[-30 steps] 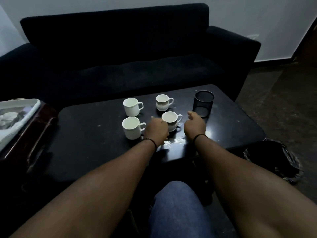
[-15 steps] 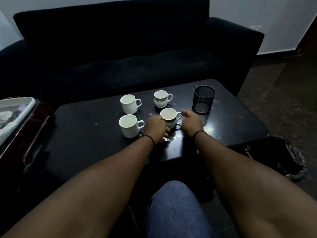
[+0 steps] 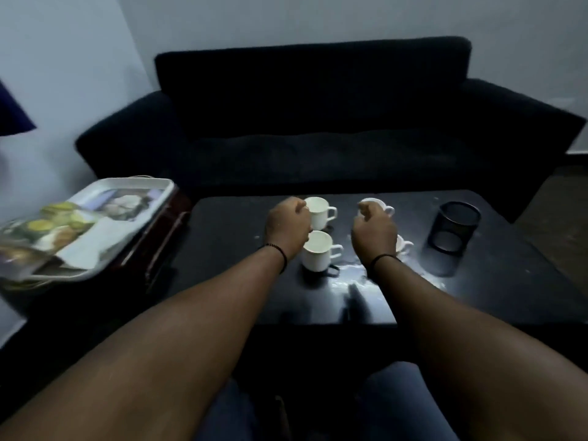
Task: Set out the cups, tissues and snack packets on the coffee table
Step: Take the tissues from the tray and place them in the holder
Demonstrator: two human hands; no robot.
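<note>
- While four white cups already stand on the dark tabletop (image 3: 241,281) in the middle of the frame, the setting-out looks only partly done, as I judge it.
- Cups: the far-left cup (image 3: 319,211) and near-left cup (image 3: 318,251) show plainly, upright, handles to the right. The far-right cup (image 3: 380,206) and near-right cup (image 3: 402,246) are mostly hidden behind the right hand, so only their rims and handles peek out.
- Left hand (image 3: 288,226): loosely curled, fingers folded in, hovering just beside the two left cups; whether it touches either one I cannot tell. It appears to hold nothing.
- Right hand (image 3: 374,232): also loosely curled, over the two right cups, and I see nothing gripped in it; contact with a cup cannot be told.
- Holder (image 3: 453,227): a black mesh cup stands at right of the cups, apart from them, and looks empty.
- Tray (image 3: 95,198): at the left edge of the frame, off the tabletop, on a dark red stand. Yellowish packets (image 3: 54,218) seem to lie on it, blurred; these are likely the snacks. Pale sheets there may be tissues, but the blur forbids certainty.
- Done, by my reading: the cups, in a two-by-two group.
- Left to do: bring tissues and snack packets over from the tray; none lies on the tabletop yet.
- Pale smears or glare mark the tabletop near the wrists.
</note>
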